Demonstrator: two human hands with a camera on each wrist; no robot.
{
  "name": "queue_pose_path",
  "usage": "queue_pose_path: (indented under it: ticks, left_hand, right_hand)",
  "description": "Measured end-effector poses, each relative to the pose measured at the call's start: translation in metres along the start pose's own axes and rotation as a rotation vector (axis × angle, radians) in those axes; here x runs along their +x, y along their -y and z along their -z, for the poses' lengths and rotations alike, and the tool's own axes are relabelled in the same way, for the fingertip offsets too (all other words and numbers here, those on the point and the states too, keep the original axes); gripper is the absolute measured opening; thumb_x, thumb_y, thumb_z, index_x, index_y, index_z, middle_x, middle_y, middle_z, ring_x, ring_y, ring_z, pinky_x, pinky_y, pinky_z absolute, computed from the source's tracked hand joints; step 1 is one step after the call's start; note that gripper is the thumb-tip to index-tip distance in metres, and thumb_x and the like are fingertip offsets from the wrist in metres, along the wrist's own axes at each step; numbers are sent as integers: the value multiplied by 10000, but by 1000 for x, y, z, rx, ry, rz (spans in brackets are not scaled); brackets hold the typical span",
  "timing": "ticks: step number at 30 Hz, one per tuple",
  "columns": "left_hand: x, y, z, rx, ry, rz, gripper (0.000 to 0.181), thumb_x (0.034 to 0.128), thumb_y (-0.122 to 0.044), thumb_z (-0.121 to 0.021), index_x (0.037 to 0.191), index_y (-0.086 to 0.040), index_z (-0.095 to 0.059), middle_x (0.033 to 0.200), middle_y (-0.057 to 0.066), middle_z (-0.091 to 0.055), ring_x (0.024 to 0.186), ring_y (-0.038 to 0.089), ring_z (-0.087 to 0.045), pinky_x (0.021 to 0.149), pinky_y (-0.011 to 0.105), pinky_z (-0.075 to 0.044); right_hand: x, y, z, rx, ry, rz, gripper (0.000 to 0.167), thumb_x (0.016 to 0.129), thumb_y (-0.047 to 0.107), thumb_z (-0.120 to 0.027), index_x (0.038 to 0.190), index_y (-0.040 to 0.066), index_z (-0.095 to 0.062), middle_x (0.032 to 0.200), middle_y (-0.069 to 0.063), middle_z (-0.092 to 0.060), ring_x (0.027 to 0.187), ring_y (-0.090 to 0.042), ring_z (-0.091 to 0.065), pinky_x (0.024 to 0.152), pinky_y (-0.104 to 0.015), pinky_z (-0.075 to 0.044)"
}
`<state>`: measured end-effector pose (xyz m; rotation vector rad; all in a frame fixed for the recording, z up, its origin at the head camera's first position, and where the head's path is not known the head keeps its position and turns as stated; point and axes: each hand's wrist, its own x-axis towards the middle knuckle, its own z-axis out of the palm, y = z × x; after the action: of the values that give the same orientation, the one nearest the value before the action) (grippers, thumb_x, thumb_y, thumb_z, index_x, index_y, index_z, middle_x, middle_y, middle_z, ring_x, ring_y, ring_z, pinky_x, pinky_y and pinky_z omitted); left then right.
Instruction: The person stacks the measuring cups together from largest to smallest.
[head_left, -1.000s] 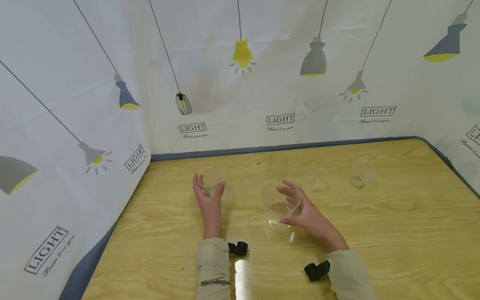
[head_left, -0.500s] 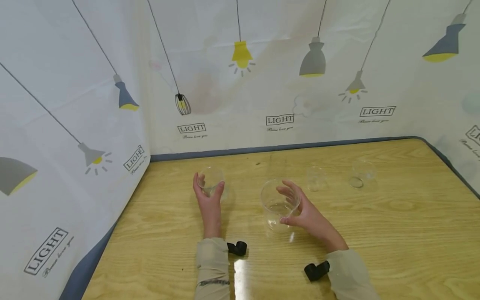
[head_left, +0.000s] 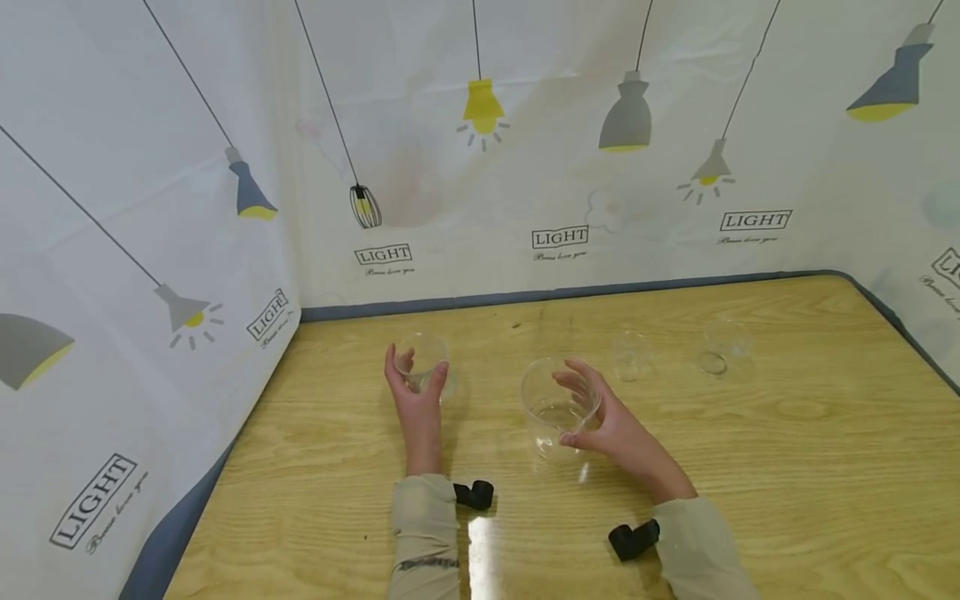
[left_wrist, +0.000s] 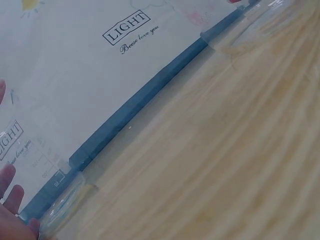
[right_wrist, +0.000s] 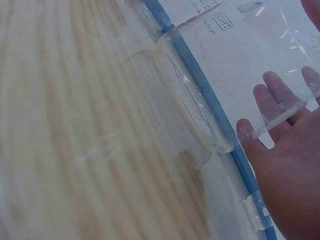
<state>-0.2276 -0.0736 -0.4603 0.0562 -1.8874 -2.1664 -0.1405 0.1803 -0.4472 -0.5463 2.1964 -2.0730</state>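
Observation:
Two clear graduated beakers stand upright on the wooden table. My left hand (head_left: 422, 412) holds the smaller beaker (head_left: 422, 354) at the left, thumb on its right side and fingers round the left. Its printed scale and base (left_wrist: 62, 205) show at the lower left of the left wrist view. My right hand (head_left: 618, 429) grips the larger beaker (head_left: 551, 408) from its right side, thumb in front and fingers behind. In the right wrist view, the fingers (right_wrist: 280, 107) of that hand show through the marked glass-like wall.
Behind and to the right are two smaller clear vessels (head_left: 632, 357), the farther vessel (head_left: 727, 337) showing a dark ring at its base. A white curtain (head_left: 465, 192) printed with lamps borders the table (head_left: 787, 467). Black wrist cameras (head_left: 633, 542) stick out from both sleeves.

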Motion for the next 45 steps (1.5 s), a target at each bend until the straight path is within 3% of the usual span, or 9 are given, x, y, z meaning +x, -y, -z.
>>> queue_pose_path:
  ticks: [10,21,26,31,34,40,45]
  left_hand:
    - [0,1,1,7,13,-8,764,763,-252,-711,1363,-341,-246,1376,76,-315,1296,245,-218,969,446,-290]
    - [9,20,5,48,29,-12,770,721,-339,-734,1334,-398,-272,1356,25,-357,1278,215,-267,984,423,-276]
    - [8,21,4,90,78,23,769,723,-374,-723,1332,-427,-256,1360,-19,-362,1263,158,-276,1006,424,-244]
    - [8,21,3,87,135,40,740,733,-342,-722,1317,-446,-279,1336,-48,-382,1257,246,-304,951,438,-323]
    - [8,21,2,103,156,26,726,738,-343,-718,1316,-441,-289,1324,-47,-397,1245,301,-315,936,452,-336]
    - [7,22,2,103,175,-16,717,764,-295,-705,1337,-387,-284,1325,-12,-403,1248,313,-312,958,475,-297]
    - [6,18,2,109,188,-15,729,755,-302,-712,1344,-356,-285,1333,34,-402,1244,249,-322,982,473,-261]
  right_hand:
    - [0,1,0,3,2,8,883,758,-2,-679,1421,207,-134,1417,-159,-242,1316,-288,-172,1028,-523,-113]
    - [1,0,0,12,4,-2,885,760,-11,-672,1423,203,-126,1418,-169,-234,1313,-311,-168,1023,-534,-113]
    - [1,-1,0,15,3,7,884,758,-23,-668,1422,201,-129,1419,-170,-235,1315,-297,-169,1026,-529,-110]
    - [2,-12,2,16,1,7,890,759,-8,-677,1419,250,-137,1421,-128,-248,1316,-267,-179,1028,-524,-111]
    - [2,-16,4,11,0,1,891,760,43,-694,1416,279,-138,1422,-95,-254,1316,-248,-184,1029,-520,-117]
    - [0,1,0,17,8,-3,885,766,31,-683,1425,210,-122,1421,-162,-228,1314,-303,-167,1022,-538,-109]
    - [1,0,0,18,12,-1,884,767,30,-682,1425,213,-122,1424,-158,-225,1315,-303,-165,1020,-544,-106]
